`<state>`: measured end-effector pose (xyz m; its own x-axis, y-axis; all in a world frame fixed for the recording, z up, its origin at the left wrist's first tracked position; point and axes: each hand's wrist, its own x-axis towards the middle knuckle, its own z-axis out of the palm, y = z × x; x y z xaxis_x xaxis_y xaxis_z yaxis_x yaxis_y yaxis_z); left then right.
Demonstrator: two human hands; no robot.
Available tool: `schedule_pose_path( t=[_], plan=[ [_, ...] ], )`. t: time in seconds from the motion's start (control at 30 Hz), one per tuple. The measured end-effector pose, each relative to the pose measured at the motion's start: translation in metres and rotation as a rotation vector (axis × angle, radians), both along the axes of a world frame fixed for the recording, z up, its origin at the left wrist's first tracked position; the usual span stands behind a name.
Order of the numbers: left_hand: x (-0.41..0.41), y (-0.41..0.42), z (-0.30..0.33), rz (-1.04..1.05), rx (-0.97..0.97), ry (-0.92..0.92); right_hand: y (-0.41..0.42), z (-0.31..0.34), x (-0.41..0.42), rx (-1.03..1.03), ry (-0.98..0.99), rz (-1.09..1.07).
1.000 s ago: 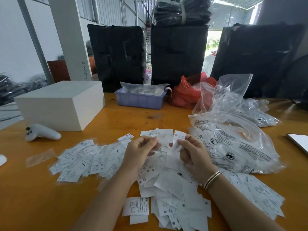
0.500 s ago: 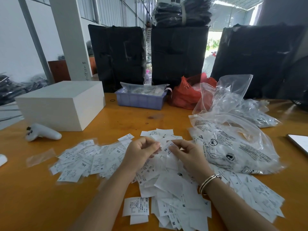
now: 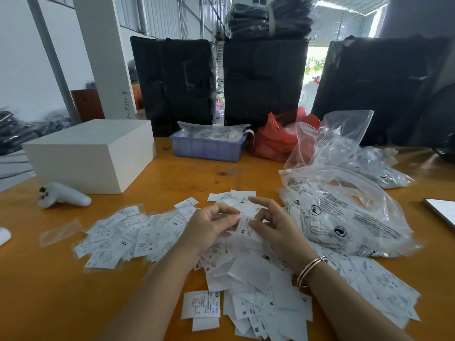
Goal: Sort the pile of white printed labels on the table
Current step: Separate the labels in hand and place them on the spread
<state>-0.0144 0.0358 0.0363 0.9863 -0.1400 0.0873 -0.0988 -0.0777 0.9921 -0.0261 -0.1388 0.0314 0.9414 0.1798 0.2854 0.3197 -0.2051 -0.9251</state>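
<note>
White printed labels lie in a loose pile (image 3: pixel 248 274) in front of me on the orange table (image 3: pixel 37 291). More labels are spread flat to the left (image 3: pixel 128 238), some marked XXL, and others lie to the right (image 3: pixel 384 289). One label marked XS (image 3: pixel 200 307) sits apart near the front edge. My left hand (image 3: pixel 209 228) and my right hand (image 3: pixel 277 231) meet just above the pile. Both pinch a single label marked XS (image 3: pixel 245 228) between their fingertips. My right index finger sticks up, away from the label.
A white box (image 3: pixel 91 153) and a white controller (image 3: pixel 62 196) sit at the left. A purple tray (image 3: pixel 206 147), a red bag (image 3: pixel 275 139) and crumpled clear plastic bags (image 3: pixel 344 215) fill the back and right. Tall black bags stand behind the table. A flat device (image 3: pixel 442 211) lies at the right edge.
My right hand held one label up, then both hands dipped into the pile. Now they have risen slightly with an XS label pinched between them.
</note>
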Motion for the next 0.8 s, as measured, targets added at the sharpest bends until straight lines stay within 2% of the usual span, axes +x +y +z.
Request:
schedule_pose_path(
  t=[0.13,0.3,0.43,0.57,0.8],
  plan=[
    [0.0,-0.001,0.0,0.013,-0.035,0.011,0.002,-0.002,0.0,-0.01,0.008,0.051],
    [-0.001,-0.004,-0.001,0.008,-0.003,-0.018,0.001,-0.003,0.002,0.019,-0.008,-0.007],
    [0.0,-0.001,0.001,0.065,-0.101,-0.013,-0.005,-0.004,0.006,0.144,0.013,-0.12],
    [0.0,-0.002,0.001,0.058,-0.096,-0.003,-0.008,-0.004,0.01,0.314,0.055,-0.162],
    [-0.001,-0.003,0.002,0.049,-0.13,0.042,-0.005,-0.005,0.009,0.149,-0.07,-0.113]
  ],
)
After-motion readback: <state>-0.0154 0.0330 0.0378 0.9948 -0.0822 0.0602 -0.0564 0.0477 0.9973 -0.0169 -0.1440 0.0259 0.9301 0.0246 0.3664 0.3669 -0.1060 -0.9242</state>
